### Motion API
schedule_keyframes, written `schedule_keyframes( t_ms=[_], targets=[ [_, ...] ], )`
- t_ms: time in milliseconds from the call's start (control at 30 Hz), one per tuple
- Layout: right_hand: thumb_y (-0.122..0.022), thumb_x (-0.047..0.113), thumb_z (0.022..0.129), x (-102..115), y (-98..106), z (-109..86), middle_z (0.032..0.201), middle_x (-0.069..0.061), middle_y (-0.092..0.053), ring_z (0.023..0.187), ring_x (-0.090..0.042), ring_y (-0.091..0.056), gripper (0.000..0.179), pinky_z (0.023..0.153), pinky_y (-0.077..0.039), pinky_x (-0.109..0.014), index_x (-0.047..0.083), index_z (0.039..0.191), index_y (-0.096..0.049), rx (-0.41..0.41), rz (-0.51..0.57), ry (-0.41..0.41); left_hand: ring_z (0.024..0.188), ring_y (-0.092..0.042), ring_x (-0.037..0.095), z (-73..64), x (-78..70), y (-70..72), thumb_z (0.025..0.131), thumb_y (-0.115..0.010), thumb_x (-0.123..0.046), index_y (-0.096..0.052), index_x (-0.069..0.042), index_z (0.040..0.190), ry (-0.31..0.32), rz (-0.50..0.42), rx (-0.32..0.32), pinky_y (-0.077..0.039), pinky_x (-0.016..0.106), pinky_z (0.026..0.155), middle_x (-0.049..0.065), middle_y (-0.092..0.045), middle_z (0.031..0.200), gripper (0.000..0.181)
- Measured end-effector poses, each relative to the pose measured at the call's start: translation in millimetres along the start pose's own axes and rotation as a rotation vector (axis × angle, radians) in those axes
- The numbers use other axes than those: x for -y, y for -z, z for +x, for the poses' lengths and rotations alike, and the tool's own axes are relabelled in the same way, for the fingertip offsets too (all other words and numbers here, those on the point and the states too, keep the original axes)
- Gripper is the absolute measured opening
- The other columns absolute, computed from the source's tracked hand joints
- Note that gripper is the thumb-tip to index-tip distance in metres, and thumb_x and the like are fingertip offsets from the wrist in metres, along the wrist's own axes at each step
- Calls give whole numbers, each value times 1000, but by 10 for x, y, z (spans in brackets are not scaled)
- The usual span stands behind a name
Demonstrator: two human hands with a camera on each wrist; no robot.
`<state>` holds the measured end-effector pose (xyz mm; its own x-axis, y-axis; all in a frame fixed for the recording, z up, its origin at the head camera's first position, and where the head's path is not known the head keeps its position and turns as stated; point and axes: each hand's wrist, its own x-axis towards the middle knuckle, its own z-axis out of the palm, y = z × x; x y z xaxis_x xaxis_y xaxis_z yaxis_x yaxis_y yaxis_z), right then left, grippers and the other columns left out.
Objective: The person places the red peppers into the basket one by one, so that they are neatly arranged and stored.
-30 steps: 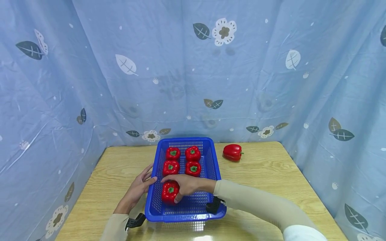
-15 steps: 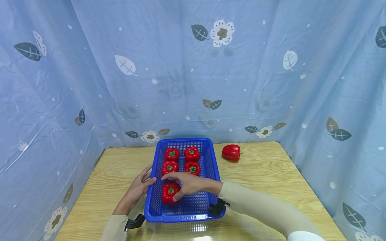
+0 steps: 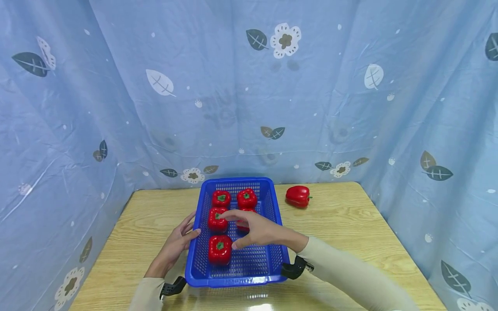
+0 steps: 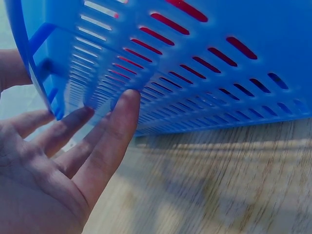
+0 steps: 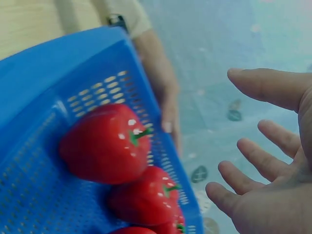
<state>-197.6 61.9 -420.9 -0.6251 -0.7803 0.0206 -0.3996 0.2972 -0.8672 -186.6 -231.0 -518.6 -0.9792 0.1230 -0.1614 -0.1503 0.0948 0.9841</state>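
Note:
A blue plastic basket [image 3: 256, 263] stands upright on the table with several red bell peppers inside. My left hand [image 3: 175, 248] holds its left rim, the thumb over the edge; in the left wrist view the fingers [image 4: 126, 112] lie against the slotted outer wall. Above the basket, my right hand [image 3: 258, 229] holds nothing, its thumb and fingers spread apart. The nearest bell pepper [image 3: 219, 250] sits stem up just left of the right thumb. Under the right hand, another bell pepper [image 3: 247, 211] is partly hidden. The right wrist view shows spread fingers [image 5: 253, 156] apart from the peppers.
One more red bell pepper [image 3: 298, 196] lies on its side on the wooden table [image 3: 338, 216], right of the basket. A blue patterned curtain [image 3: 218, 86] hangs behind and along both sides of the table.
My right hand has let go of the nearest bell pepper and moved up and to the right. That pepper stays in the basket. My left hand keeps its place on the rim.

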Motion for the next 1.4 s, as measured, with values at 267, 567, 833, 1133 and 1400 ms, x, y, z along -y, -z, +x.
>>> schedule_keyframes(
  t_ms=[267, 567, 833, 1133, 1400],
  targets=[
    [-78, 14, 81, 0, 203, -239, 152, -1, -44, 143, -23, -40, 73, 117, -32, -56, 22, 145, -45, -100, 142, 84, 121, -62, 33, -7, -1, -5, 95, -64, -24, -25, -29, 156, 8, -8, 0, -58, 42, 89, 17, -38, 156, 72],
    [-77, 8, 82, -50, 392, -517, 154, -5, -41, 146, -30, -35, 74, 117, -31, -54, 15, 146, -42, -235, 262, 138, 122, -61, 33, -1, -20, -5, 95, -65, -27, -24, -30, 156, 14, 5, -4, -58, 42, 90, 16, -37, 156, 73],
    [-73, 1, 85, -136, 617, -761, 153, -10, -42, 145, -28, -38, 72, 116, -36, -34, 8, 147, -38, -403, 339, 179, 122, -61, 31, 0, -18, -3, 94, -65, -29, -25, -30, 156, 21, 23, -19, -58, 42, 90, 16, -37, 157, 74],
    [-70, -4, 85, -300, 804, -965, 151, -3, -45, 141, -21, -43, 71, 108, -45, -26, 8, 147, -39, -560, 385, 163, 125, -59, 34, -11, -24, 0, 94, -65, -30, -24, -28, 156, 21, 28, -21, -57, 44, 92, 16, -36, 157, 75],
    [-62, -1, 92, -639, 900, -1066, 144, 4, -48, 139, -23, -41, 60, 105, -46, -21, 10, 146, -39, -717, 437, 93, 128, -57, 35, -14, -33, -10, 94, -65, -31, -25, -30, 156, 28, 41, -28, -55, 46, 95, 16, -36, 157, 74]
  ],
)
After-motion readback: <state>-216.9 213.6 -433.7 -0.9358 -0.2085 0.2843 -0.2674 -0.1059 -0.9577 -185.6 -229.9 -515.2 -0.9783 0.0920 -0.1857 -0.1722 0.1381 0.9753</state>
